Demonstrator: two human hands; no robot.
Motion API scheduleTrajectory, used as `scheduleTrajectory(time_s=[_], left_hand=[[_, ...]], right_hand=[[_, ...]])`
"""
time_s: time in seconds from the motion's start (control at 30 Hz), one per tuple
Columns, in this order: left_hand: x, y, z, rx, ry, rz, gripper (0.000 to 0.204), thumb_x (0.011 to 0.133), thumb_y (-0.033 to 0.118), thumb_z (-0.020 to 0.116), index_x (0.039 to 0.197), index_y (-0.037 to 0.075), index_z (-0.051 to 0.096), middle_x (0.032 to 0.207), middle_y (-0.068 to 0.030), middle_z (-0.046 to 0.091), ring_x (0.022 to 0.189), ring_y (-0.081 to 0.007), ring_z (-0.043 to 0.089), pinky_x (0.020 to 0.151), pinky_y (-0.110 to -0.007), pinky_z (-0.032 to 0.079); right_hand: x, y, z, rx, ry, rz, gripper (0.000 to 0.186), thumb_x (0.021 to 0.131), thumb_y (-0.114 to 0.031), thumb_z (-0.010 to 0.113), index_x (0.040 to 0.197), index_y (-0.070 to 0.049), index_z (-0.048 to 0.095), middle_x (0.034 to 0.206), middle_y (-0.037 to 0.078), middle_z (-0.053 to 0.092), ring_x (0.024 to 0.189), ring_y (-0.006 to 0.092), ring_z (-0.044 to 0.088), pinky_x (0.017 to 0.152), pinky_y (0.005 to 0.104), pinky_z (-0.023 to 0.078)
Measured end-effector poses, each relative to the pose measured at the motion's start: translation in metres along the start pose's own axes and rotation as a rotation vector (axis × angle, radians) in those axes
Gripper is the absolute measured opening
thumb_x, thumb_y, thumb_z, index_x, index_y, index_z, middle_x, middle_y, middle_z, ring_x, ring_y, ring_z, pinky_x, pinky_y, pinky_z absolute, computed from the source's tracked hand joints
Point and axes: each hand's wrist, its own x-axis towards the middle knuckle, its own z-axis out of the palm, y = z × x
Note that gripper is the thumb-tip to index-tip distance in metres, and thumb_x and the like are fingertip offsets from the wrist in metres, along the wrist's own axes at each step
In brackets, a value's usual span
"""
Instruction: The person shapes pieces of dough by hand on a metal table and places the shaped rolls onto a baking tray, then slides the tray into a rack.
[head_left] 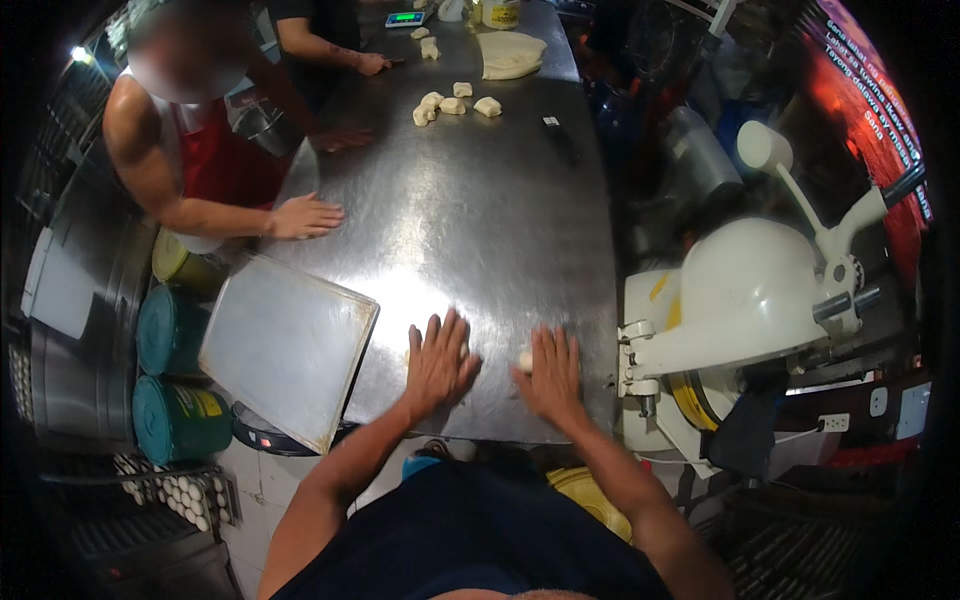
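Observation:
My left hand (440, 368) lies palm down near the front edge of the steel table (500, 240), its fingers stretched forward and apart. A pale bit, probably dough, shows beside its fingers, mostly hidden under them. To its right my right hand (552, 372) is also palm down with its fingers extended. A small ball of pale dough (525, 361) peeks out at its thumb side, partly covered by the hand. Further up the table lie several lumps of dough (452, 105), and beyond them a large flat slab of dough (510, 56).
A metal baking tray (290, 340) sits at the table's left edge. A white machine with a lever (740, 290) stands close on the right. Across the left side, a person in a red apron (225, 150) rests hands on the table; another person's hand (374, 63) is farther back.

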Motion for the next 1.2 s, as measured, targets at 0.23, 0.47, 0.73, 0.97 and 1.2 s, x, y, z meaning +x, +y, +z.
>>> scheduleTrajectory(time_s=[0.23,0.47,0.73,0.97,1.2], left_hand=[[0.021,-0.043,-0.008,-0.127,-0.131,0.056,0.085,0.088,0.039,0.070,0.158,0.005,0.034,0.160,-0.0259,0.035,0.147,-0.0424,0.035,0.116,-0.067,0.027],[0.006,-0.076,-0.037,-0.636,0.185,-0.110,0.053,0.083,0.010,0.074,0.135,0.013,0.065,0.117,-0.0194,0.066,0.108,-0.0391,0.066,0.093,-0.044,0.055],[0.039,-0.083,-0.050,-0.145,0.283,0.163,0.053,0.093,0.046,0.067,0.135,0.014,0.065,0.129,-0.0166,0.062,0.118,-0.0359,0.059,0.100,-0.051,0.045],[0.070,-0.061,0.008,0.013,0.226,0.320,0.052,0.101,0.049,0.057,0.140,0.014,0.054,0.132,-0.0102,0.055,0.123,-0.0278,0.050,0.108,-0.056,0.029],[0.057,-0.059,0.000,0.029,0.064,0.369,0.059,0.098,0.058,0.056,0.139,0.014,0.055,0.141,-0.0134,0.051,0.132,-0.0303,0.047,0.113,-0.060,0.026]], right_hand=[[0.022,0.030,-0.023,0.168,-0.114,-0.030,0.069,0.095,-0.040,0.068,0.149,-0.002,0.048,0.151,0.022,0.050,0.146,0.0385,0.038,0.122,0.0495,0.028],[0.015,0.040,-0.044,0.458,0.256,0.044,0.057,0.085,-0.016,0.077,0.137,0.000,0.060,0.130,0.021,0.065,0.116,0.0389,0.065,0.101,0.0436,0.051],[0.066,0.025,-0.054,0.035,0.436,0.069,0.063,0.092,-0.054,0.067,0.136,-0.009,0.063,0.106,0.014,0.060,0.106,0.0304,0.054,0.098,0.0474,0.042],[0.098,0.024,0.003,0.011,0.244,0.013,0.067,0.098,-0.064,0.051,0.136,-0.009,0.062,0.107,0.011,0.063,0.110,0.0272,0.055,0.095,0.0435,0.039],[0.078,0.026,-0.004,-0.038,0.281,-0.076,0.070,0.098,-0.061,0.052,0.144,-0.008,0.055,0.129,0.018,0.062,0.127,0.0334,0.052,0.111,0.0497,0.036]])
